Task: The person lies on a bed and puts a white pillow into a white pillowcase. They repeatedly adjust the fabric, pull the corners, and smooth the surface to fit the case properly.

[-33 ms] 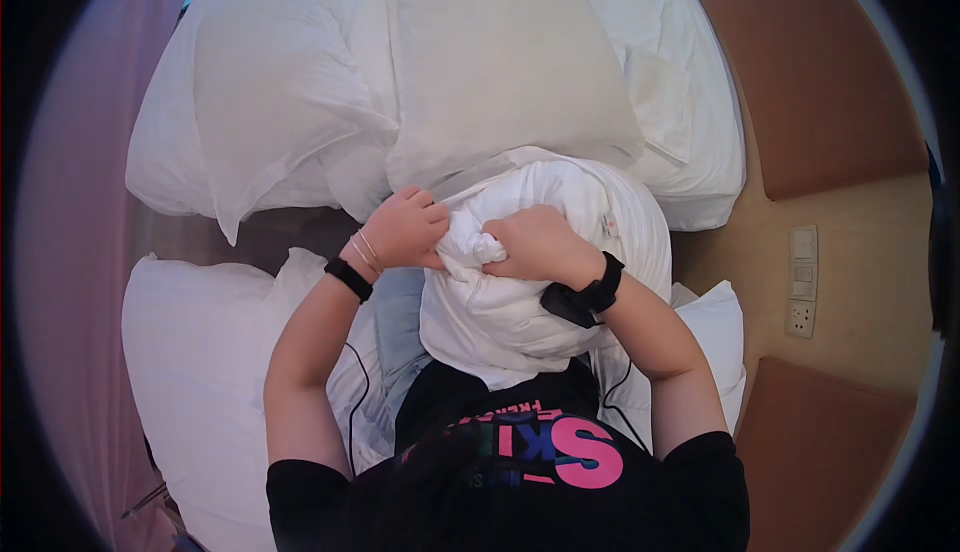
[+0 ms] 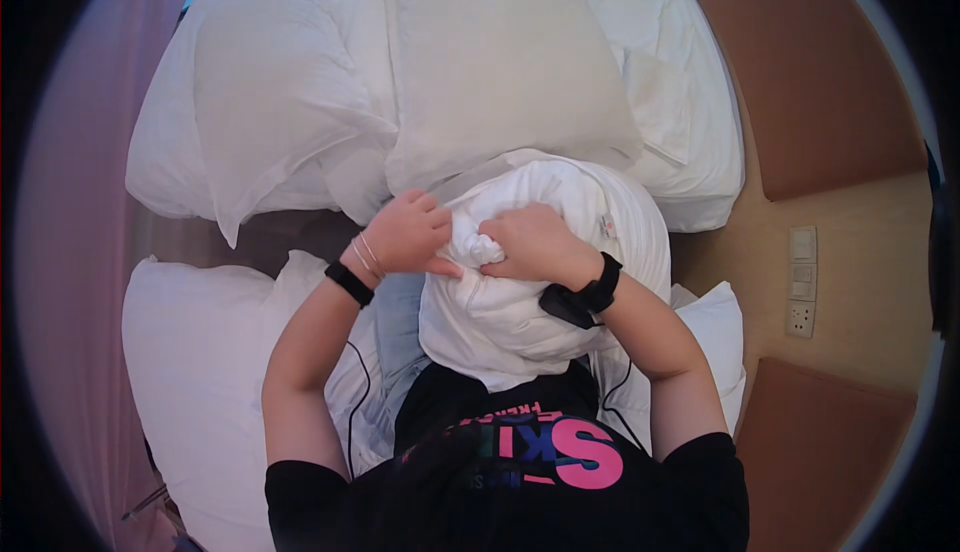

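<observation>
A plump bundle of white bedding [image 2: 545,327] rests on my lap, its cloth gathered toward the middle. I cannot tell whether it is a pillow or a folded quilt. My right hand [image 2: 535,242] is closed around a twisted knot of the white cloth [image 2: 486,249], which pokes out past the thumb. Just left of that knot, my left hand [image 2: 408,234] lies at the bundle's edge. Its fingers are bent and its thumb stretches away from them over the cloth, with a gap between. A small label [image 2: 607,226] shows on the bundle's right side.
Large white pillows [image 2: 505,52] are piled on the bed ahead. More white bedding [image 2: 215,352] lies to my left. A wooden wall with switches [image 2: 802,274] and brown panels [image 2: 800,72] stands at the right. A pink curtain [image 2: 85,252] hangs at the left.
My left thumb has spread away from the fingers and reaches farther right over the cloth. The right hand keeps hold of the knot and has barely moved.
</observation>
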A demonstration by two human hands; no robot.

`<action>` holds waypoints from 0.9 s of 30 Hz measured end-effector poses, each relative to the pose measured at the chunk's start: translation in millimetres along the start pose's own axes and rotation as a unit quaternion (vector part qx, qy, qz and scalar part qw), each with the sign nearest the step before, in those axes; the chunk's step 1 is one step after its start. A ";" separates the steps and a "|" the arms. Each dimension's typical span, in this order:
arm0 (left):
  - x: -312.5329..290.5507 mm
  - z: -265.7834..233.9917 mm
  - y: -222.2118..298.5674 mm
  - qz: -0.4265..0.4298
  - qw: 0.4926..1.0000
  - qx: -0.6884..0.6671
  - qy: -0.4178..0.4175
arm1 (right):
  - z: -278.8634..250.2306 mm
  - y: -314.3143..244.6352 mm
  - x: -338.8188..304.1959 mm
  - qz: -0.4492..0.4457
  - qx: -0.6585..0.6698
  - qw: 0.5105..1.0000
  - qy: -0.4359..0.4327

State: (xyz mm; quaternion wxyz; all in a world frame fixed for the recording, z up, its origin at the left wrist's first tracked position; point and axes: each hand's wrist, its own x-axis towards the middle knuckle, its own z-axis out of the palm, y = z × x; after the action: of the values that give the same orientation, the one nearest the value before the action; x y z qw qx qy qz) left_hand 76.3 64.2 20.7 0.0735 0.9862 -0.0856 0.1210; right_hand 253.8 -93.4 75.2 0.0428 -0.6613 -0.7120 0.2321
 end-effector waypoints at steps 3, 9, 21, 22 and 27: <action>23.1 -18.4 24.9 0.024 0.993 -0.048 0.107 | 13.0 7.9 8.4 -0.123 0.003 0.989 0.078; 73.5 -43.4 80.7 0.039 0.946 -0.210 0.243 | 32.6 -0.2 12.7 -0.148 0.061 0.986 0.036; 100.3 -42.3 138.9 -0.002 0.953 -0.239 0.184 | 56.0 23.4 57.6 -0.120 0.174 0.947 0.240; 92.1 -44.4 132.5 -0.025 0.959 -0.222 0.175 | 50.3 23.7 46.0 -0.123 0.173 0.944 0.253; 72.0 -52.8 132.6 -0.130 0.958 -0.185 0.179 | 22.8 15.7 -45.6 -0.028 0.125 0.975 0.180</action>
State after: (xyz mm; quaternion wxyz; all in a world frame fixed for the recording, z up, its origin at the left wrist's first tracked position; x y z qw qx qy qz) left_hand 108.5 -67.1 105.9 0.2838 0.9203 0.0374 0.2667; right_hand 265.5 -143.2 60.0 0.2592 -0.6615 -0.6763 0.1947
